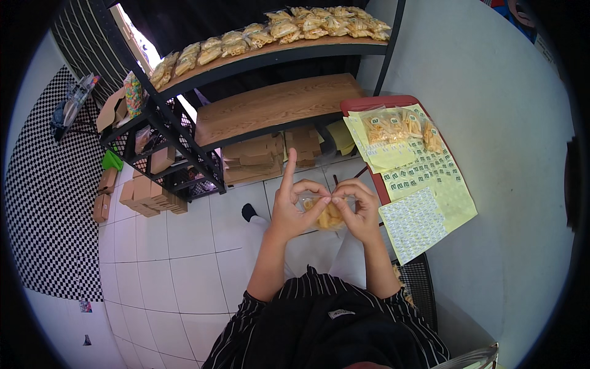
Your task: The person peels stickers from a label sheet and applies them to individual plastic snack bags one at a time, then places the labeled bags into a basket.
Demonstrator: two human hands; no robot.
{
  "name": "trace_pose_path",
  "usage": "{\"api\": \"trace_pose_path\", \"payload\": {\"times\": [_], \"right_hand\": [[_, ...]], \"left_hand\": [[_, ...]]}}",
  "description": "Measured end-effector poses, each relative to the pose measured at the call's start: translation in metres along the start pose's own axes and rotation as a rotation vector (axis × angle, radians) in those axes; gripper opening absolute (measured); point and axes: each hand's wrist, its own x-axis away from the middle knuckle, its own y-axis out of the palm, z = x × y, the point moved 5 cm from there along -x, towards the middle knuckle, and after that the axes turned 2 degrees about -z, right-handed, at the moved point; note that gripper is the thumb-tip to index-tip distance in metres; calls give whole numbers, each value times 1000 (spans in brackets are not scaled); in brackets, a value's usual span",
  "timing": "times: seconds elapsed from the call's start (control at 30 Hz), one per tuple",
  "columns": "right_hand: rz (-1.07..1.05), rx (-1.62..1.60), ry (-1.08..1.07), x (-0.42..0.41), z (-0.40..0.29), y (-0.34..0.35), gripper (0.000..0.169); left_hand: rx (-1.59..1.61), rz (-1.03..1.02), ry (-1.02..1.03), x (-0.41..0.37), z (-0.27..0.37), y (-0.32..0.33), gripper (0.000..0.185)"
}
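Observation:
In front of my lap hangs a clear plastic bag (328,217) of pale yellow tube-shaped snacks. Thumb and fingers of my left hand (295,207) pinch its top edge, while that hand's index finger points straight up. My right hand (358,210) pinches the same edge just beside it, so both thumbs nearly meet. Close to my right hand stands a red table (385,190) with yellow sticker sheets (417,163) on it. Several filled bags (398,127) bearing round stickers lie at its far end. A sheet of small white labels (412,221) overhangs the near side.
Filled snack bags (286,27) line the upper board of a metal rack (276,57). Flattened cardboard (253,154) lies under its lower wooden shelf (276,104). Cardboard boxes (150,196) sit on the tiled floor beside a black crate stand (166,152). A black basket (419,286) is at my right.

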Motion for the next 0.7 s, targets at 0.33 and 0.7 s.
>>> {"api": "trace_pose_path", "payload": {"times": [0.33,0.7], "right_hand": [[3,120,2,0,-3,-4,7],[25,202,-1,0,-2,-11,8]], "left_hand": [[-88,28,84,-2,2,-5,91],[-158,30,74,0,2,-15,83]]}}
